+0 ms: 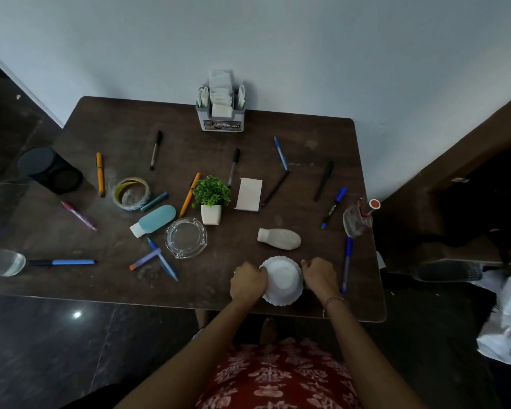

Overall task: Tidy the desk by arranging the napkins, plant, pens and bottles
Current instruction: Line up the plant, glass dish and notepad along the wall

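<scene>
My left hand (247,283) and my right hand (320,276) grip the two sides of a white scalloped bowl (283,280) that lies upside down near the desk's front edge. A small green plant (211,199) in a white pot stands mid-desk. A napkin holder (222,109) full of white napkins stands at the back by the wall. Several pens lie scattered, among them an orange pen (189,194) and a blue marker (334,207). A cream bottle (279,238), a teal bottle (154,219) and a clear red-capped bottle (359,216) lie on their sides.
A glass ashtray (186,237), a tape roll (131,193), a notepad (249,194) and a black cylinder (50,170) also sit on the brown desk (115,143). A clear bottle (0,260) pokes in at the left edge. Plastic bags (508,320) lie on the floor at right.
</scene>
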